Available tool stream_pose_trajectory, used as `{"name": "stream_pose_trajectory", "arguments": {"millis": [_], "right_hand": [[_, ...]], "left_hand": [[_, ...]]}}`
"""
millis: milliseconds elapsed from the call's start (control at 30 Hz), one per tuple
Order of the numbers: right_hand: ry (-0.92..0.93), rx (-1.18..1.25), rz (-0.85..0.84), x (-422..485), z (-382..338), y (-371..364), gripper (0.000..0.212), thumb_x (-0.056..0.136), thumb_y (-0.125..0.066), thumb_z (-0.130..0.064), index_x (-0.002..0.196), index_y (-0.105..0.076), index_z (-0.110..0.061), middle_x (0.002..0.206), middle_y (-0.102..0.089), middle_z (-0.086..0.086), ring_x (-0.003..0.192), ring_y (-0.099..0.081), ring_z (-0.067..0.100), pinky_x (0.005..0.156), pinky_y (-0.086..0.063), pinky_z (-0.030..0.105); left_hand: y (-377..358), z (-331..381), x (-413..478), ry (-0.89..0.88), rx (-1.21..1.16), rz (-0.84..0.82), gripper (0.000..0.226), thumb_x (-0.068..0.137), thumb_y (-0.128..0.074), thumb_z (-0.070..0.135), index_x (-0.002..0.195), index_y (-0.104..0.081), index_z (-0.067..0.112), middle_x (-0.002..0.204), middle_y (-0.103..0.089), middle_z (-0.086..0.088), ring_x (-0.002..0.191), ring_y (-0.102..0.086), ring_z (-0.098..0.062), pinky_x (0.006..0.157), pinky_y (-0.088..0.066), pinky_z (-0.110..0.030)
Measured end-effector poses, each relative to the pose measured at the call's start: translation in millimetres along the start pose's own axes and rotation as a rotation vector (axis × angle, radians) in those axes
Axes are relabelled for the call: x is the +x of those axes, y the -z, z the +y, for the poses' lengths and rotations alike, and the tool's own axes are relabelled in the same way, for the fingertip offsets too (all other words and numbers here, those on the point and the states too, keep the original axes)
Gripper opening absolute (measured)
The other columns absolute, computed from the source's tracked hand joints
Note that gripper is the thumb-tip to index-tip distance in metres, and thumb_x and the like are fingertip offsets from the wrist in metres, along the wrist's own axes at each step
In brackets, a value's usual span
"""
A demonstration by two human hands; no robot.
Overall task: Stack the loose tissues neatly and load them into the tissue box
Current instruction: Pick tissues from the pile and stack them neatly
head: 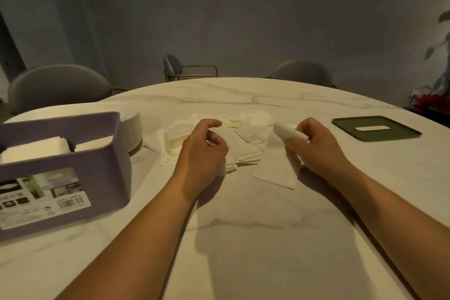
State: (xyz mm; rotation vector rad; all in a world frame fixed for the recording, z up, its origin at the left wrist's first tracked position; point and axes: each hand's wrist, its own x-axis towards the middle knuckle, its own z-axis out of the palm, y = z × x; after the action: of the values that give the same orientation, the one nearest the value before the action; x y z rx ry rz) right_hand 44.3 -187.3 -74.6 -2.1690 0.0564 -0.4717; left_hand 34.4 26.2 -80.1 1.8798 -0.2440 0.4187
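- At the far left of a pale, marble-veined worktop stands an open purple tissue box, with no lid on it. A printed label with small photos and a barcode covers the lower part of its near wall.
- Inside the box lie stacked tissues, white and flat, visible from above and through a window in the near wall.
- Just behind the box's right end sits a white round object; what it is cannot be told.
- In the middle of the worktop, to the right of the box, a pile of loose tissues is spread out, some folded into narrow strips, some crumpled, overlapping untidily.
- The left hand rests on the near left part of this pile, with fingers and thumb curled inward. Tissue lies right beneath the fingertips, but whether the grip has closed on a sheet cannot be told.
- The right hand is at the pile's right edge. Its grip is closed on a rolled tissue, a white tube that points up and to the left from between the thumb and fingers.
- Below that hand, a single flat tissue lies on the worktop, its near corner towards the viewer.
- Further right, well apart from the box, a dark green lid lies flat, with a long slot at its centre.
- Beyond the far edge, three grey chairs stand against a dim wall: left chair, middle chair, right chair.
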Motion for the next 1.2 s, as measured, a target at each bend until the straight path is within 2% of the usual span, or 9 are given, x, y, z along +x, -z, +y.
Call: {"name": "stream_pose_trajectory", "arguments": {"millis": [300,400,467,567,633,700,867,1033,1200], "right_hand": [[-0.329,0.585,0.12,3.2,-3.7,15.3,0.046,0.08,-0.067,-0.01,0.119,-0.046,-0.021,0.114,-0.054,0.012,0.09,-0.057,0.025,0.068,-0.051,0.033],[-0.227,0.617,0.118,-2.5,-17.0,17.5,0.039,0.084,-0.066,-0.014,0.117,-0.047,-0.025,0.109,-0.054,0.001,0.098,-0.058,0.022,0.068,-0.053,0.029],[-0.074,0.631,0.124,-11.0,-33.1,15.8,0.027,0.085,-0.066,-0.015,0.103,-0.051,-0.028,0.099,-0.056,-0.004,0.091,-0.059,0.019,0.064,-0.056,0.029],[0.229,0.449,0.162,-21.5,-51.8,6.9,0.026,0.086,-0.066,-0.014,0.087,-0.049,-0.033,0.09,-0.055,-0.012,0.086,-0.058,0.014,0.072,-0.053,0.021],[0.313,0.42,0.11,-31.1,-61.4,1.1,0.03,0.085,-0.067,-0.012,0.086,-0.047,-0.035,0.09,-0.053,-0.017,0.084,-0.057,0.009,0.064,-0.051,0.01],[0.327,0.458,0.002,-40.4,-65.0,-4.4,0.035,0.082,-0.07,-0.008,0.086,-0.046,-0.033,0.093,-0.054,-0.02,0.087,-0.058,0.007,0.063,-0.05,0.007],[0.253,0.518,-0.293,-51.7,-65.0,-13.1,0.046,0.077,-0.072,0.0,0.094,-0.043,-0.031,0.103,-0.053,-0.017,0.093,-0.059,0.012,0.058,-0.052,0.014],[0.234,0.465,-0.339,-48.3,-64.3,-10.9,0.067,0.074,-0.076,-0.002,0.117,-0.038,-0.038,0.104,-0.047,-0.019,0.096,-0.055,0.014,0.059,-0.051,0.012],[0.351,0.46,-0.337,-43.4,-59.0,-9.0,0.059,0.065,-0.081,0.002,0.106,-0.054,-0.031,0.098,-0.061,-0.006,0.084,-0.063,-0.003,0.061,-0.051,0.012]], "left_hand": [[-1.9,8.6,-1.6,0.021,0.026,0.076,0.035,0.09,-0.057,0.003,0.111,-0.049,0.029,0.087,-0.056,0.012,0.072,-0.056,-0.006,0.054,-0.048,-0.011],[-9.8,27.3,-10.7,0.094,-0.142,0.078,0.018,0.092,-0.056,0.006,0.092,-0.061,0.023,0.081,-0.06,0.008,0.063,-0.057,-0.009,0.056,-0.051,-0.021],[-18.2,40.4,-21.7,0.272,-0.388,-0.054,0.016,0.095,-0.053,0.017,0.085,-0.065,0.019,0.078,-0.064,0.002,0.062,-0.057,-0.012,0.053,-0.049,-0.024],[-28.2,48.6,-29.0,0.513,-0.627,-0.29,0.05,0.098,-0.032,0.051,0.1,-0.066,0.014,0.094,-0.07,-0.004,0.072,-0.063,-0.018,0.062,-0.051,-0.028],[-29.6,47.5,-28.6,0.657,-0.801,-0.346,0.066,0.092,-0.026,0.064,0.115,-0.06,0.013,0.11,-0.068,-0.01,0.092,-0.066,-0.027,0.077,-0.055,-0.036],[-26.2,48.2,-28.5,0.766,-1.039,-0.334,0.072,0.088,-0.031,0.069,0.123,-0.057,0.012,0.115,-0.066,-0.018,0.101,-0.065,-0.033,0.08,-0.056,-0.04],[-17.3,46.9,-25.8,0.774,-1.291,-0.147,0.059,0.093,-0.038,0.059,0.121,-0.058,0.01,0.106,-0.069,-0.021,0.088,-0.069,-0.033,0.071,-0.057,-0.042],[-16.2,46.5,-25.4,0.781,-1.293,-0.112,0.05,0.094,-0.043,0.048,0.123,-0.057,0.008,0.107,-0.067,-0.02,0.093,-0.064,-0.034,0.077,-0.055,-0.042],[-12.4,48.0,-25.7,0.78,-1.341,-0.064,0.049,0.091,-0.051,0.044,0.121,-0.056,0.005,0.101,-0.067,-0.022,0.086,-0.065,-0.034,0.073,-0.055,-0.041]]}}
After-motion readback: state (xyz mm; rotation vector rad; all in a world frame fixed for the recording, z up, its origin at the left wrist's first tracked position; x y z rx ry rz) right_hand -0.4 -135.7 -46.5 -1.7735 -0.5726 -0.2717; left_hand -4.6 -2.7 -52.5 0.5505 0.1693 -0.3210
